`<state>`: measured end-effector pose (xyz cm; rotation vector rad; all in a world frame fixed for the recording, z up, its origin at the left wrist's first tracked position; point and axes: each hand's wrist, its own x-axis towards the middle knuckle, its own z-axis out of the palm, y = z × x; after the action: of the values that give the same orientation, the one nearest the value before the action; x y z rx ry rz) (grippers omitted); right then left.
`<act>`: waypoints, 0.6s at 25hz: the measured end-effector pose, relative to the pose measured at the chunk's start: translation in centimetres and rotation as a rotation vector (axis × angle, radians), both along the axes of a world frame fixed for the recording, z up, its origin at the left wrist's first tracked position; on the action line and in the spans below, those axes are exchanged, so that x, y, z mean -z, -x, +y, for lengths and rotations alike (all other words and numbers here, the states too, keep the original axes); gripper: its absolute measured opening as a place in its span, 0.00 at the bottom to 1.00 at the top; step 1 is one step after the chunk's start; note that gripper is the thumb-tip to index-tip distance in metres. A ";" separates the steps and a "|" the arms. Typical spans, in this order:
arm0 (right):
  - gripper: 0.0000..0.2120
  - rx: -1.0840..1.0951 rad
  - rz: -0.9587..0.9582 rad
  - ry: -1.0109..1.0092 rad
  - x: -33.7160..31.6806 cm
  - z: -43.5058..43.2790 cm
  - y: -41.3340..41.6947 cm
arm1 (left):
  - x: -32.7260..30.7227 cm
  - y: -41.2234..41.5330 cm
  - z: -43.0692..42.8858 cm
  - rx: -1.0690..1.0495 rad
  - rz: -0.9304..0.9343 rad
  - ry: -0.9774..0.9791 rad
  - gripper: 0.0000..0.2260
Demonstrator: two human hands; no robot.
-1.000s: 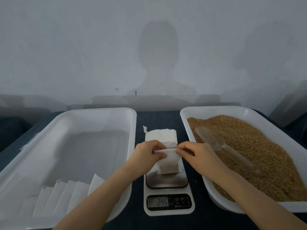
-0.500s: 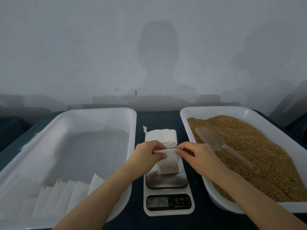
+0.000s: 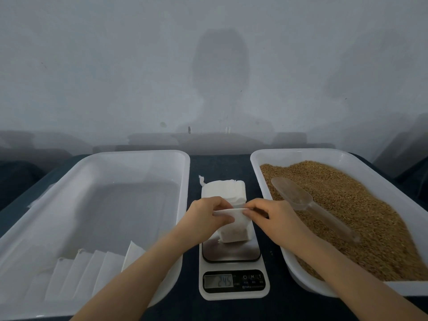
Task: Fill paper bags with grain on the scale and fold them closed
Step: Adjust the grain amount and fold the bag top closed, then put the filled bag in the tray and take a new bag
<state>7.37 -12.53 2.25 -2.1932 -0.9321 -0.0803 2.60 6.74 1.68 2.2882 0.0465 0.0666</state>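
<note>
Head view, one frame.

Nearest: scale (image 3: 234, 283) on the dark desk (image 3: 220, 165), between the two tubs. I read its display as 245; unit not legible.

Left tub (image 3: 139, 155): a row of white bags (image 3: 92, 272) leans at its near end. I cannot tell what they contain.

Scale platform: one white paper bag (image 3: 234, 232) stands upright on it, lower part bulging.

Left hand (image 3: 206, 218): fingers curled, thumb and fingers pinching the left end of the bag's top edge. Right hand (image 3: 271, 216): same pinch on the right end. The top edge is flattened into a strip stretched between the two hands.

Just behind the scale: stack of empty bags (image 3: 222, 191) lying flat on the desk, one corner sticking up at the far left.

Right tub (image 3: 301, 151): brown grain (image 3: 370, 216) heaped across it. Clear plastic scoop (image 3: 298, 195) lies on the grain, bowl toward the far side, untouched by either hand.

Far: pale wall (image 3: 92, 66) with a shadow of head and shoulders.
</note>
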 end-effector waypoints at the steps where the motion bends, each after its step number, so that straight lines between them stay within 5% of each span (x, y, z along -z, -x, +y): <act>1: 0.07 -0.008 0.005 -0.006 -0.1 0.1 0.0 | -0.2 0.0 -0.1 0.018 0.008 0.006 0.07; 7: 0.08 -0.123 0.007 -0.109 -1.8 0.6 0.7 | -3.2 1.4 -0.4 0.117 -0.070 -0.046 0.07; 11: 0.08 0.015 0.101 -0.296 -2.0 0.0 -0.3 | -7.3 4.4 4.8 -0.209 -0.214 -0.048 0.12; 15: 0.10 0.092 0.136 -0.257 -0.9 -0.6 -1.1 | -8.4 8.8 10.5 -0.528 -0.198 0.028 0.09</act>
<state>8.49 -13.16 3.13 -1.9761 -0.7044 -0.0881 -6.19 17.20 10.10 2.1739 0.5430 0.5597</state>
